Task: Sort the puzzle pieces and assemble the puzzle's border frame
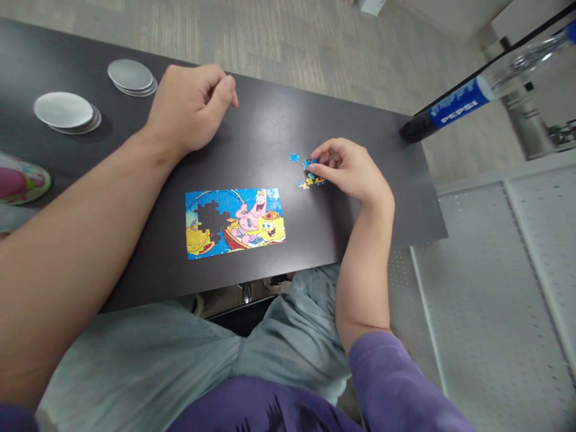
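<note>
A cartoon jigsaw puzzle lies partly assembled on the dark table, with a jagged gap left of its middle. To its upper right is a small heap of loose puzzle pieces, and one blue puzzle piece sits apart on the heap's left. My right hand is over the heap, thumb and index finger pinched at a small blue piece; its other fingers curl inward and partly hide the heap. Beyond the puzzle, my left hand rests on the table as a loose fist, with nothing visible in it.
Two stacks of round silvery discs, a nearer stack and a farther stack, stand on the left. A printed container is at the left edge. A Pepsi bottle stands at the table's far right corner.
</note>
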`<state>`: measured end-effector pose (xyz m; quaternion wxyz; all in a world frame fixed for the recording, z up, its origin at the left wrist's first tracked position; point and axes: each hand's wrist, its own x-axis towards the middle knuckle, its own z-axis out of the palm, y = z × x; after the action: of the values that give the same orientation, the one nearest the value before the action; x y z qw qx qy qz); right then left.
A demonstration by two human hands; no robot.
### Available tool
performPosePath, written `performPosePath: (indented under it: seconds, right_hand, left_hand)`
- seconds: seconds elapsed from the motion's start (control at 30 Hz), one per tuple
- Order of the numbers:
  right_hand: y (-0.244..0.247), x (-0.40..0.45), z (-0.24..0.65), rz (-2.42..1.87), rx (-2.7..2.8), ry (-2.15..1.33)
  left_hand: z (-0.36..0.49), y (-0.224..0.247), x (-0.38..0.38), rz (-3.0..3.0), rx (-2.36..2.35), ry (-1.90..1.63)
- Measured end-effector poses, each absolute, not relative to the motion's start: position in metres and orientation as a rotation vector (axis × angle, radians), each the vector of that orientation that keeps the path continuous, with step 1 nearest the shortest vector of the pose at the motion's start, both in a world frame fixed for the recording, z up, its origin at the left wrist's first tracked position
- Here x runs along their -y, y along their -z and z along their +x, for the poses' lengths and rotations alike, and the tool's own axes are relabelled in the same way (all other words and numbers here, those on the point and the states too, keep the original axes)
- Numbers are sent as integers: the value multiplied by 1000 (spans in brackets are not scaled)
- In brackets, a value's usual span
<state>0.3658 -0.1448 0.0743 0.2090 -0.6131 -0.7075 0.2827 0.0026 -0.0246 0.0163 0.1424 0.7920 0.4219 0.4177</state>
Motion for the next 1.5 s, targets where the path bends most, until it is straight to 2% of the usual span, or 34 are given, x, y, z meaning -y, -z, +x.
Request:
performPosePath:
  seconds: [0.17, 0.4, 0.6, 0.9, 1.5]
  right_hand:
    - [-72, 141, 358, -1723, 2015, -772]
    - [-80, 145, 360, -1675, 2039, -830]
    - [-90, 155, 386, -1718, 2017, -683]
    - [-79, 153, 386, -1704, 2041, -953]
    - [-90, 155, 361, -1606, 2159, -969]
  left_hand:
    - [3, -20, 30, 2282, -1248, -1150]
    - [5, -13, 21, 2222, -1162, -1272]
    - [6, -15, 23, 2231, -1150, -1291]
    - [6, -16, 23, 2230, -1165, -1265]
    - [4, -13, 21, 2221, -1128, -1298]
